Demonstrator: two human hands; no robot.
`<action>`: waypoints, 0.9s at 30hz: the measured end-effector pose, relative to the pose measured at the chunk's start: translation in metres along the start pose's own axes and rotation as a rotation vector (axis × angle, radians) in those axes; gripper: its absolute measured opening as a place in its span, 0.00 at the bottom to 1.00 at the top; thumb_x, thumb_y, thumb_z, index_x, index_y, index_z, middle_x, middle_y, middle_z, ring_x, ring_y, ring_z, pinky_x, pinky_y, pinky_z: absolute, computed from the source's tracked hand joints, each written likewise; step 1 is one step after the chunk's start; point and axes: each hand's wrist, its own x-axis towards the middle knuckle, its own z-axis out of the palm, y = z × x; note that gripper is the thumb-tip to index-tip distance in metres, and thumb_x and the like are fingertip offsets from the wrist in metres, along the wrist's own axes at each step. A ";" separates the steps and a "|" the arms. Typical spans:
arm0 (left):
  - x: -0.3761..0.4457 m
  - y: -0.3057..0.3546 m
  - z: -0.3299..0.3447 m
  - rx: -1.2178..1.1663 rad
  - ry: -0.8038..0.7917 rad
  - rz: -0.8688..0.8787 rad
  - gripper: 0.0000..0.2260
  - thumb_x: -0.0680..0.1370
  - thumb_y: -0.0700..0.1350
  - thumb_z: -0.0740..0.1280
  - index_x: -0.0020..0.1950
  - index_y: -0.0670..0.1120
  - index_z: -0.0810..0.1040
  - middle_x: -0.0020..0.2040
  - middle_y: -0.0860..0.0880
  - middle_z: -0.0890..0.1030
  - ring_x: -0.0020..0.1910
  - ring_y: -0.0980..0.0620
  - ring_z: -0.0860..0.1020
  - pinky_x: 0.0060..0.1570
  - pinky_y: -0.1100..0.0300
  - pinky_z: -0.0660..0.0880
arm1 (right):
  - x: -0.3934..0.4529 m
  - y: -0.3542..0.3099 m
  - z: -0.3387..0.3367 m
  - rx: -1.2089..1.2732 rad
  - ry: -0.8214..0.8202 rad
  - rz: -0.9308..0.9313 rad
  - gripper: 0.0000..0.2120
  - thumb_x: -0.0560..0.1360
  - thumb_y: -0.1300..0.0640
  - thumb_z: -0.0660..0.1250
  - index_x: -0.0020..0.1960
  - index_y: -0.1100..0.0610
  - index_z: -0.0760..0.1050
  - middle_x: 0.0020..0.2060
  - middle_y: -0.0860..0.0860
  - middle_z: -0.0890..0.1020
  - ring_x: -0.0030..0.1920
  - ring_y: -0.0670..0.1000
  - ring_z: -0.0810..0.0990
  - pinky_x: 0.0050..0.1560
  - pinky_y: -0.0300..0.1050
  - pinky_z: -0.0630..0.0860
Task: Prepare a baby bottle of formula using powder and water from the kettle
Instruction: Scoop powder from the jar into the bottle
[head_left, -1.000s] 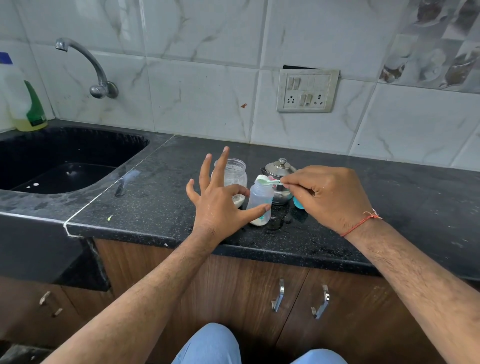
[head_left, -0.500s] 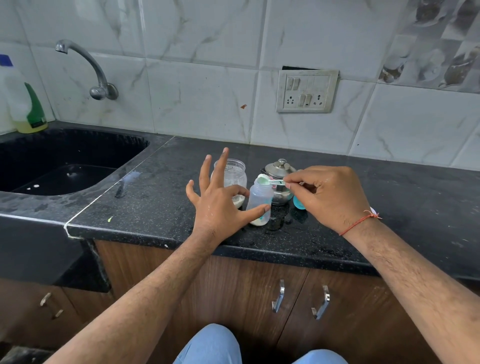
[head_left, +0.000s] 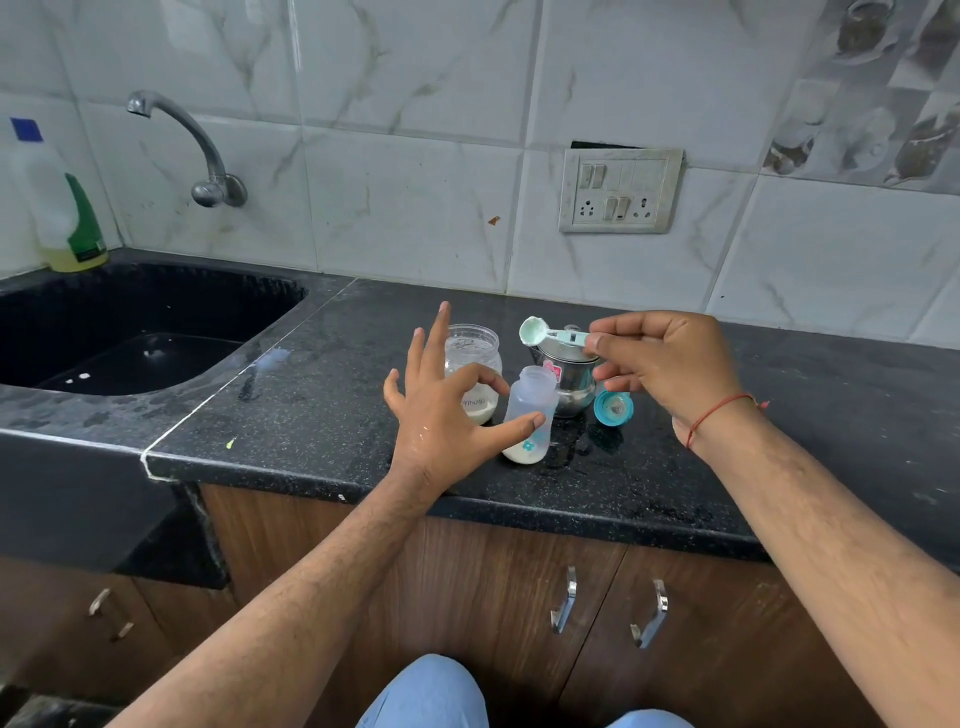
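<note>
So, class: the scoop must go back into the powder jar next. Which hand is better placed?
Right. The right hand already pinches the scoop just above the powder jar; the left hand steadies the bottle.

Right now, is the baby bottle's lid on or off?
Off. The baby bottle stands upright with its mouth open, and its blue cap lies apart on the counter to the right.
</note>
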 end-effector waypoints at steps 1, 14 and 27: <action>0.000 0.000 0.000 0.001 -0.006 -0.008 0.19 0.65 0.72 0.80 0.45 0.62 0.83 0.90 0.58 0.47 0.89 0.46 0.47 0.80 0.26 0.46 | 0.002 0.001 0.001 0.008 -0.004 0.006 0.04 0.75 0.63 0.77 0.49 0.57 0.86 0.40 0.56 0.89 0.33 0.50 0.86 0.37 0.43 0.85; 0.002 0.001 -0.003 -0.232 0.117 -0.200 0.19 0.71 0.66 0.69 0.53 0.57 0.71 0.85 0.58 0.62 0.83 0.58 0.63 0.79 0.30 0.45 | 0.039 -0.015 0.036 -0.104 -0.090 -0.005 0.05 0.74 0.62 0.78 0.50 0.58 0.87 0.41 0.55 0.89 0.35 0.51 0.85 0.37 0.43 0.85; 0.013 -0.008 -0.001 -0.163 0.075 -0.466 0.23 0.75 0.54 0.75 0.62 0.58 0.65 0.65 0.56 0.74 0.74 0.52 0.69 0.82 0.34 0.44 | 0.076 -0.017 0.098 -0.661 -0.256 -0.268 0.04 0.74 0.52 0.79 0.48 0.48 0.89 0.37 0.38 0.85 0.42 0.36 0.82 0.46 0.32 0.75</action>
